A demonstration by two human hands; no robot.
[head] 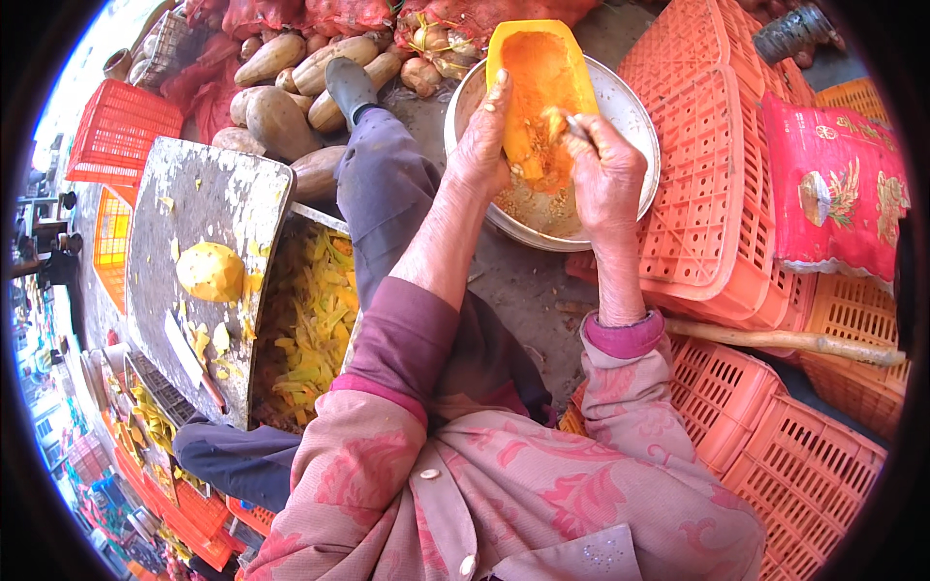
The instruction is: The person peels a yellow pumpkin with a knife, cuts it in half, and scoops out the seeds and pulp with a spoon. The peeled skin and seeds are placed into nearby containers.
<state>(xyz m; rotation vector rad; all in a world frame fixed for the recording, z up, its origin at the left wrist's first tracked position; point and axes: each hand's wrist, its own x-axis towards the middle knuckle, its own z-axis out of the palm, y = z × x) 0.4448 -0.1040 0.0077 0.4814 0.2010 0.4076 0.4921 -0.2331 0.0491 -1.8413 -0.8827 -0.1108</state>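
My left hand (483,134) grips the side of a peeled, hollowed pumpkin half (541,54), its orange inside facing up. In my right hand (609,163) is a small metal scraping tool (577,128), perhaps a spoon; my fingers hide most of it. Stringy orange pulp (556,123) clings to its end, at the lower part of the cavity. Beneath the pumpkin stands a round metal basin (643,116) with seeds and pulp in it. A few seeds stick to my left thumb.
On a worn board (156,210) at left lie a peeled pumpkin piece (211,272) and a knife (185,348). Yellow peelings (316,319) fill a container beside it. Whole pumpkins (280,123) lie ahead; orange crates (690,189) and a wooden stick (792,343) are at right.
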